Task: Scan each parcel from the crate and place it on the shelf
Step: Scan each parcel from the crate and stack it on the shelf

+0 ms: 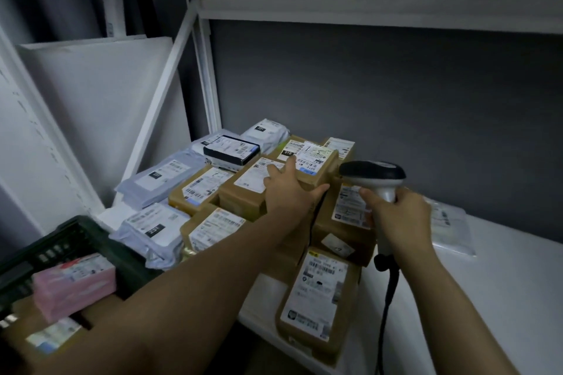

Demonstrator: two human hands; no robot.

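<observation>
Several labelled parcels lie on the white shelf [502, 268]: brown cardboard boxes in the middle, grey mailer bags at the left. My left hand [289, 189] reaches over them, its fingers and thumb spread around the near side of a small brown box [316, 161] that sits on top of the pile. My right hand [399, 219] grips the handle of a white and black barcode scanner [373, 175], whose head points left toward that box. A dark green crate [58, 240] at the lower left holds a pink parcel [74, 283] and other boxes.
A white shelf upright [207, 70] and a diagonal brace [164, 85] stand behind the parcels, with an upper shelf beam [365, 12] above. A clear plastic bag parcel [451, 228] lies to the right. The scanner cable [387, 298] hangs down over the shelf's front.
</observation>
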